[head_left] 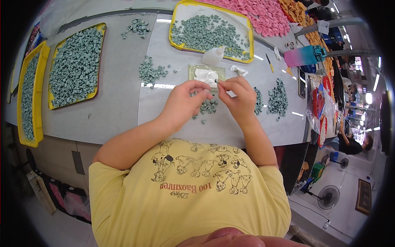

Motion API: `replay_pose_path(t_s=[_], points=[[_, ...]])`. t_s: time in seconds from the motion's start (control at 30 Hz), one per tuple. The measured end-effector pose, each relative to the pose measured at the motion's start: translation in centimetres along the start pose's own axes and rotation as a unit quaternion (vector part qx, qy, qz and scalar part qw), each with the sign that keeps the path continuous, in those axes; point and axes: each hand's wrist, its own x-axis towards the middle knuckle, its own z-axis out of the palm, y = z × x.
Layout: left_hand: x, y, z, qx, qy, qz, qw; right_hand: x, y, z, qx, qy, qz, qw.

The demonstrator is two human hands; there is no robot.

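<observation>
Grey tabletop (120, 88) leaves room between a yellow tray edge (101, 27) and left hand (186, 101).

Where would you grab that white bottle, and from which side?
Probably round the wide body of the white bottle, coming from the left: its narrow tip points away and right, and the yellow tray lies close behind.

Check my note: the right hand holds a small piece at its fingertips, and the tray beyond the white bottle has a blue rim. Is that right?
Not quite: the head view shows that the tray beyond the white bottle has a yellow rim. The right hand does hold a small piece at its fingertips.
</observation>
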Motion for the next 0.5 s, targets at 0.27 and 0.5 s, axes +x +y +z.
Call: replay_pose_path(t_s=[0.27,0.5], points=[[0.1,0.1,0.4,-0.039,-0.019,-0.038,0.998,-0.7,-1.6,-0.8,0.439,0.009,0.458,0.773],[-0.1,0.2,0.6,-0.13,-0.088,-0.071,0.985,-0.9,-2.3,-0.5,0.337,0.039,0.3,0.891]])
